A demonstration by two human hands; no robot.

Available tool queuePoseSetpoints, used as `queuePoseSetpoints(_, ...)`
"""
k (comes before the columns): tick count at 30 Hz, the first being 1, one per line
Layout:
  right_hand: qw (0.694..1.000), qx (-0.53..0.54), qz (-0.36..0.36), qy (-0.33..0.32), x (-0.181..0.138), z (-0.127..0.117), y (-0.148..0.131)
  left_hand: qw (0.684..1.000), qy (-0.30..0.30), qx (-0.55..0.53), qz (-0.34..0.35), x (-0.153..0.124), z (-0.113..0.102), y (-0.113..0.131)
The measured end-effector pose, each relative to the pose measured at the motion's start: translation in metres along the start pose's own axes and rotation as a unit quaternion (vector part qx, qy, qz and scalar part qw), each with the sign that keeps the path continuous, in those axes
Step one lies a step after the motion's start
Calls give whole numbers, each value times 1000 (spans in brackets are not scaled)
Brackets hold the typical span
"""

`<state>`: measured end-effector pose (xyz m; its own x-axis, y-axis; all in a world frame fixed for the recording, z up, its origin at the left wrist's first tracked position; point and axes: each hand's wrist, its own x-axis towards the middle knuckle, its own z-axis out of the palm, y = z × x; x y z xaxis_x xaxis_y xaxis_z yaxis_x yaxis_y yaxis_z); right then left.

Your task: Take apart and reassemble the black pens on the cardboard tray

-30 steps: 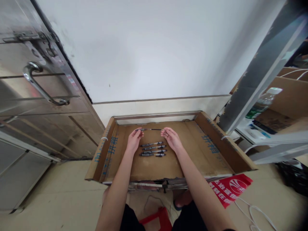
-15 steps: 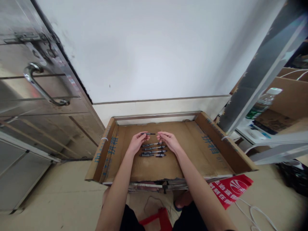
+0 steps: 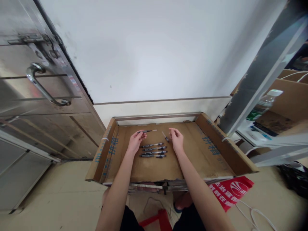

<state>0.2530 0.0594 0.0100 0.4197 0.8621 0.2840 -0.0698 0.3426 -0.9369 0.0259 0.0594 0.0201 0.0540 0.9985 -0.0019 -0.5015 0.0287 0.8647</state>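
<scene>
My left hand [image 3: 137,141] pinches the dark upper part of a pen [image 3: 144,131]. A thin, pale-ended refill sticks out of it to the right. My right hand [image 3: 176,138], slightly apart from it, has its fingers curled at the dark end of a clear pen barrel [image 3: 165,136], which slants up to the left. Below and between the hands, several black-and-clear pens [image 3: 154,148] lie side by side on the cardboard, roughly parallel to the front edge.
A shallow cardboard tray [image 3: 197,160] with raised sides forms the work surface against the white wall [image 3: 154,51]. At left is a metal door [image 3: 48,128] with a handle. On the right, a plastic bottle [image 3: 264,104] stands on a shelf. Red printed material [image 3: 233,192] hangs at the front right.
My hands have moved apart, the right one shifting right with the clear barrel. The pale-ended refill now shows beyond the dark pen part in my left hand.
</scene>
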Motion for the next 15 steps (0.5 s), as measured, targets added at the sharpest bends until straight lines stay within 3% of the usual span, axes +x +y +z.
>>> queuePoseSetpoints(2, 987, -127, -83, 51, 0, -3, 5, 1000, 8, -3, 3, 1, -1, -1)
queuePoseSetpoints(5, 946, -294, -134, 29, -2, -4, 10, 1000, 15, -9, 5, 3, -2, -2)
queuePoseSetpoints(11, 886, -448, -116, -30, -6, -2, 18, 1000, 20, -14, -2, 3, -2, -2)
queuePoseSetpoints(15, 872, -475, -109, -55, -6, -3, 20, 1000, 18, -16, -4, 3, -1, -1)
